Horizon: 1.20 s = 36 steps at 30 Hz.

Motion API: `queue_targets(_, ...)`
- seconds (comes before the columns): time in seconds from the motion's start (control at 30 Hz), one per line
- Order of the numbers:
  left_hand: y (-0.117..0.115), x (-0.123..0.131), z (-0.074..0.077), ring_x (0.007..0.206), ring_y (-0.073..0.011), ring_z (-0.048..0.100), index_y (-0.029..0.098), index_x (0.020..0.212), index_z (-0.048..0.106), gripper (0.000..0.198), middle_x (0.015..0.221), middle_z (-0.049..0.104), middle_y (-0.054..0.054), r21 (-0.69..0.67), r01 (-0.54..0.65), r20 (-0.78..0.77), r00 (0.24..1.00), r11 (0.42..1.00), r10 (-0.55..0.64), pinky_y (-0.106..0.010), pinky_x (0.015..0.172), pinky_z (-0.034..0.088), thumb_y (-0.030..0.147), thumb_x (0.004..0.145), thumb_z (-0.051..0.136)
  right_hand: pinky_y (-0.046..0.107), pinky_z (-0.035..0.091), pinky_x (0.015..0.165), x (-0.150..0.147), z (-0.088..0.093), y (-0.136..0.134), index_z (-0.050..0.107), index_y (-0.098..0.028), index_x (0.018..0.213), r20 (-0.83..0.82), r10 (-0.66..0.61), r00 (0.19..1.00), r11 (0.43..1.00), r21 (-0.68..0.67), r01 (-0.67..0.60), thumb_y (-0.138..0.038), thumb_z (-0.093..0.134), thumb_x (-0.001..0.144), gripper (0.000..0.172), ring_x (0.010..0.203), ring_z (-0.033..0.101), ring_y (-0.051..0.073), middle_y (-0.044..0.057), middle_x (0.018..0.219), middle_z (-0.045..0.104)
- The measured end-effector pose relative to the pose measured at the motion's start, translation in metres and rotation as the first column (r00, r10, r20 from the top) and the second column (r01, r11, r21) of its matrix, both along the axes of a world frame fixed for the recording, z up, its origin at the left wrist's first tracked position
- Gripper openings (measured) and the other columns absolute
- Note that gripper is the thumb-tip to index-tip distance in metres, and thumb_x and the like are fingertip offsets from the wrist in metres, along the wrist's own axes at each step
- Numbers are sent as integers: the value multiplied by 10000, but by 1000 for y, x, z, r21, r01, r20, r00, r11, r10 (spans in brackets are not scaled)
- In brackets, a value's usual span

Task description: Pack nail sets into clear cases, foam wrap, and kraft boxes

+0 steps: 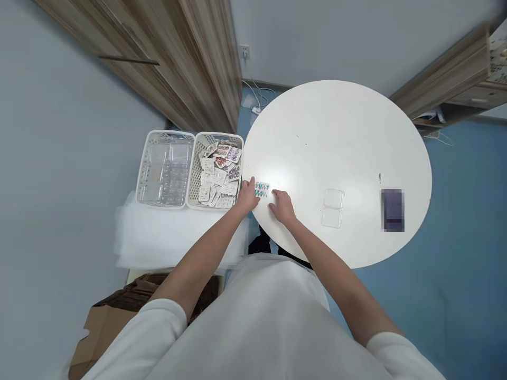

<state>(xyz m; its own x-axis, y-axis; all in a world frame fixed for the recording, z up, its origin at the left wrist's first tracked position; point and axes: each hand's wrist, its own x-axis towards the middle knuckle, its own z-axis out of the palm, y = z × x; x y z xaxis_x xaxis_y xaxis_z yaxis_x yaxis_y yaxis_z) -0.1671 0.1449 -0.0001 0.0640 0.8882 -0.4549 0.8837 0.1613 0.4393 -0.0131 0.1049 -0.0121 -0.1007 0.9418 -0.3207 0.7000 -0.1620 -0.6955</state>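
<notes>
At the left edge of the white round table (328, 137), a small card of what look like press-on nails (262, 189) shows two rows of teal and pale oval pieces. My left hand (247, 197) grips the card's left side between thumb and fingers. Just right of the card, my right hand (283, 207) has its thumb and fingers apart and holds nothing. Farther right on the table lies a clear plastic box (332, 208), its two halves spread open.
Left of the table, one white basket (199, 206) holds many similar cards, and another basket (139, 179) holds clear plastic boxes. White wrapping sheets (170, 237) lie before them. A blurred dark purple object (393, 210) is at the table's right. A cardboard box (99, 332) stands lower left.
</notes>
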Motion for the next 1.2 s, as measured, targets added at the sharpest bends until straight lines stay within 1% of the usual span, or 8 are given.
queue_targets(0.13, 3, -1, -5, 887, -214, 527, 194, 1275, 307, 664, 1104, 387, -103, -6, 18, 32, 999, 1000, -18, -272, 696, 409, 143, 684, 605, 410, 363, 858, -15, -10, 18, 359, -214, 1246, 118, -6, 993, 1000, 10, 5, -217, 557, 713, 568, 1022, 432, 254, 93, 1093, 466)
queue_targets(0.3, 1, -2, -6, 975, -234, 498, 192, 1231, 339, 609, 1150, 371, -106, 9, 0, 90, 996, 1000, -1, -296, 746, 408, 112, 683, 593, 409, 363, 826, -20, -15, 21, 391, -237, 1214, 181, -38, 983, 999, 45, 30, -202, 569, 707, 538, 984, 445, 256, 87, 1060, 482)
queue_targets(0.43, -5, -1, -7, 946, -219, 500, 180, 1237, 330, 590, 1123, 405, -102, 68, 16, 138, 990, 998, -25, -301, 754, 416, 102, 699, 557, 397, 380, 822, -18, -14, 15, 394, -199, 1197, 129, -47, 991, 997, 59, 39, -167, 538, 706, 513, 974, 455, 243, 89, 1065, 489)
queue_targets(0.57, -17, 4, -7, 836, -173, 511, 172, 1254, 323, 607, 1089, 424, -93, 109, 31, 215, 975, 994, -54, -300, 764, 426, 124, 701, 567, 359, 408, 821, -5, -11, 7, 371, -172, 1215, -14, -56, 998, 997, 61, 57, -137, 490, 723, 506, 951, 472, 211, 83, 1051, 494)
queue_targets(0.77, -32, 27, 1, 775, -152, 497, 211, 1277, 307, 650, 1001, 445, -54, 182, 156, 329, 921, 971, -210, -308, 715, 451, 147, 695, 590, 374, 442, 819, 42, 6, -21, 297, -229, 1290, -126, -42, 991, 997, 64, 50, -184, 530, 726, 612, 923, 494, 199, 74, 1099, 464)
queue_targets(0.97, -52, 79, 13, 798, -165, 488, 222, 1287, 302, 665, 966, 451, -49, 255, 326, 415, 813, 910, -407, -311, 709, 458, 154, 693, 594, 388, 447, 824, 109, 23, -66, 260, -277, 1316, -90, -75, 993, 993, 81, 82, -198, 513, 753, 622, 932, 500, 198, 61, 1086, 464)
queue_targets(1.07, -64, 110, 18, 810, -168, 493, 223, 1271, 326, 643, 975, 460, -48, 252, 371, 434, 783, 894, -447, -326, 741, 457, 162, 693, 598, 384, 449, 818, 145, 27, -84, 278, -279, 1306, -82, -75, 994, 994, 77, 81, -217, 526, 751, 611, 926, 504, 195, 56, 1073, 475)
queue_targets(1.2, -74, 148, 17, 843, -189, 506, 225, 1244, 363, 637, 1026, 464, -59, 195, 391, 405, 804, 900, -436, -349, 754, 456, 194, 669, 635, 405, 409, 882, 188, 28, -95, 332, -274, 1276, -54, -46, 997, 994, 93, 51, -243, 565, 723, 601, 1039, 450, 221, 60, 1108, 466)
